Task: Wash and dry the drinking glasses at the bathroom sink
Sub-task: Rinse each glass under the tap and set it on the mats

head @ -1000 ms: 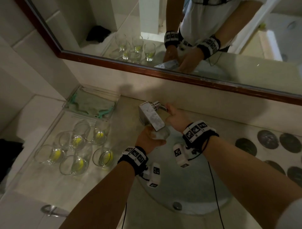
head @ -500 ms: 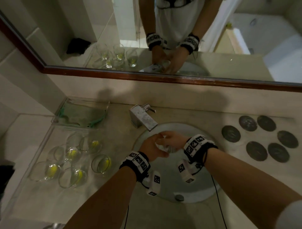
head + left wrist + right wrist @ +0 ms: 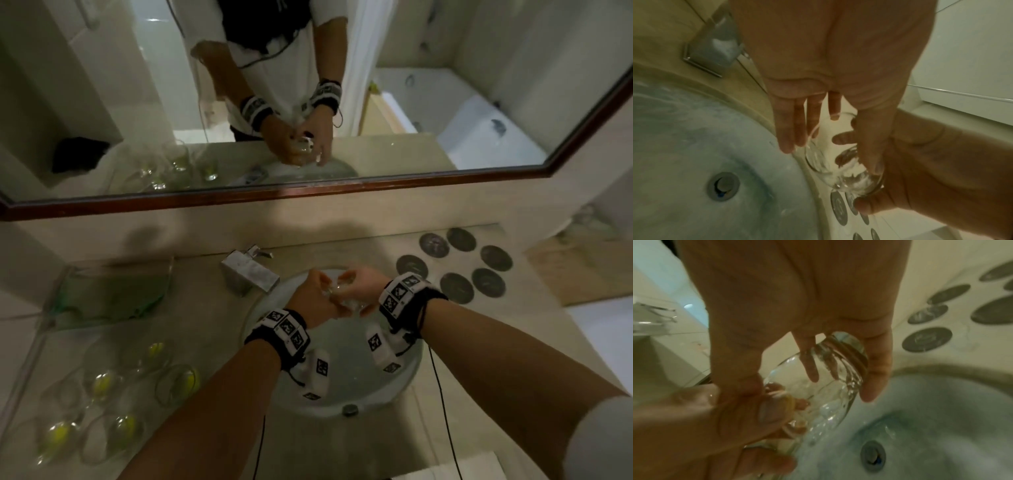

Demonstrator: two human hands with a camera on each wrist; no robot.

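Over on the left of the counter, the waiting glasses are sitting in a cluster, each with something yellow in the bottom, and a green cloth is lying in a clear tray behind them. Moving right past the faucet, the left hand is curling around a single drinking glass held above the sink, thumb on one side and fingers spread along the other. The right hand is gripping the same glass from the opposite side, fingers wrapped about its base end. The glass is lying tilted, its long axis running roughly from hand to hand, mouth toward the left hand and thick base toward the right; from the wrist views, the exact tilt is hard to judge. This looks like the washing step, the hands rubbing the glass with water beading inside it. I cannot tell whether the tap is running. Next would likely be a rinse, then reaching left for the cloth while keeping a firm hold on slippery wet glass. Farther right, dark round discs are dotting the counter.
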